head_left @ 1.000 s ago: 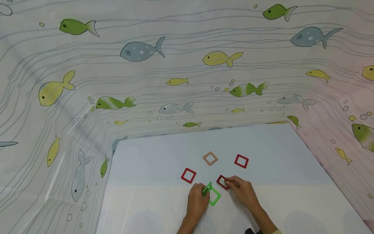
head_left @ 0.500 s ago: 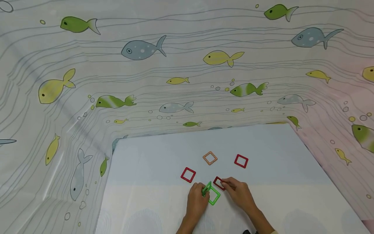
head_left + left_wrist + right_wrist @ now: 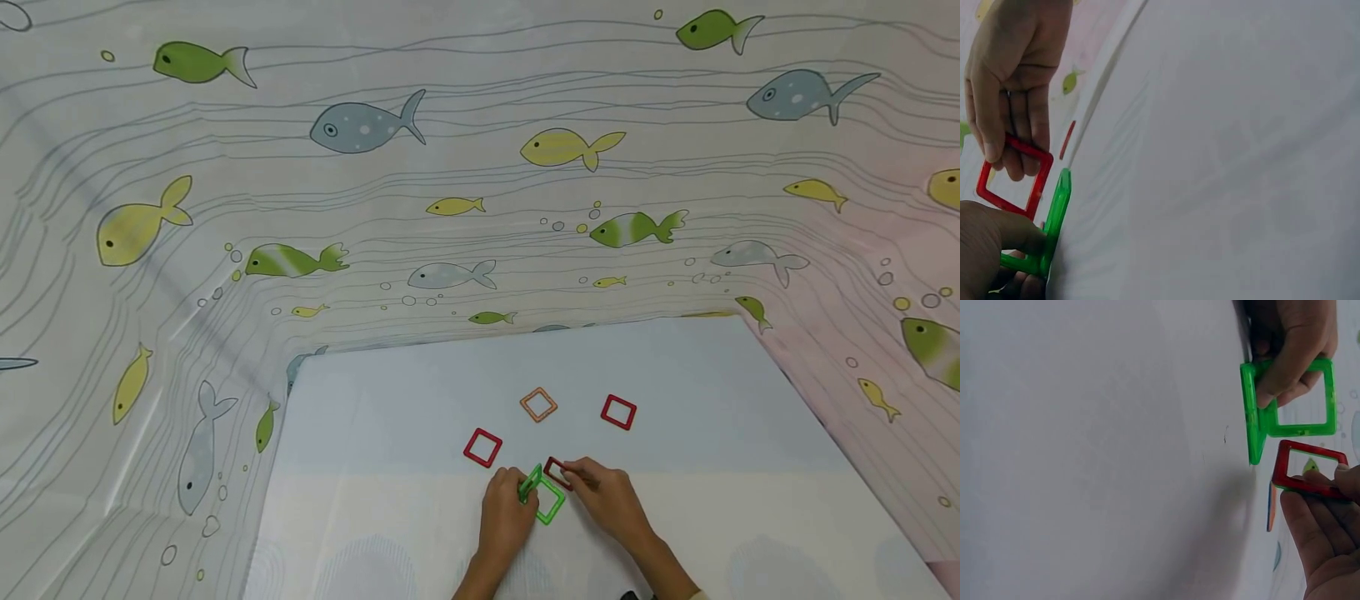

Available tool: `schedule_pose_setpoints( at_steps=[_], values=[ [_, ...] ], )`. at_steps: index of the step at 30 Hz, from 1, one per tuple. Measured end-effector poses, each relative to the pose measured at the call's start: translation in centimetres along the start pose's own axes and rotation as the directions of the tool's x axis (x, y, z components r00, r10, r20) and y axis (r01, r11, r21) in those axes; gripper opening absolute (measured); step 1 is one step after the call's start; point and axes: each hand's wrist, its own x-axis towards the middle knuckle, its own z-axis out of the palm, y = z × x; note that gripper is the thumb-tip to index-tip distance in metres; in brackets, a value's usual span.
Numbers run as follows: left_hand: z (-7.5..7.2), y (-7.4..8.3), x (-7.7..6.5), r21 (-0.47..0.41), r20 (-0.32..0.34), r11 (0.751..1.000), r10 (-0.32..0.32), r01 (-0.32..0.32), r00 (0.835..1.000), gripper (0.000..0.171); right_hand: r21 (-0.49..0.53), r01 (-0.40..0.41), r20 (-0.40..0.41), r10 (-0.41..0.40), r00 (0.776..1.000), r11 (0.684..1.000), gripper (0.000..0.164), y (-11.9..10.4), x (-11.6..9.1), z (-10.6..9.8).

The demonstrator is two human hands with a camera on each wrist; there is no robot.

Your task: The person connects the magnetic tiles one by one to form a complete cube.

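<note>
My left hand (image 3: 506,517) pinches an upright green square magnetic tile (image 3: 1332,403). A second green magnetic tile (image 3: 556,511) lies flat on the table, and the upright one stands along its edge. My right hand (image 3: 617,504) holds a red square magnetic tile (image 3: 1280,464) by one side, between thumb and fingers. This red tile is tilted and raised, right beside the green pair, with a narrow gap between it and the upright green tile in the right wrist view. Part of the flat green tile is hidden behind the left fingers.
Farther back on the white table (image 3: 375,417) lie an orange square tile (image 3: 550,395) and two red ones, a left red tile (image 3: 472,440) and a right red tile (image 3: 633,415). A fish-patterned sheet (image 3: 360,208) rises around the table's back and sides.
My right hand has brought the red tile left and slightly toward me, up close to the green tiles. The left hand and the green tiles stay where they were.
</note>
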Motion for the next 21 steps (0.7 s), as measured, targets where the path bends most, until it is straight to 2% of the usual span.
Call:
schedule_pose_setpoints(
  at_steps=[8,21],
  values=[
    [0.19,-0.04,-0.04,0.007,-0.015,1.0,0.008,-0.008,1.0,0.013,-0.039,-0.009,0.002,0.01,1.0,0.999,0.019,-0.07,-0.27,0.46],
    [0.26,0.0,0.01,0.012,-0.014,1.0,0.014,-0.013,1.0,0.013,-0.046,0.03,0.022,-0.029,0.999,0.999,0.017,-0.07,-0.49,0.58]
  ],
)
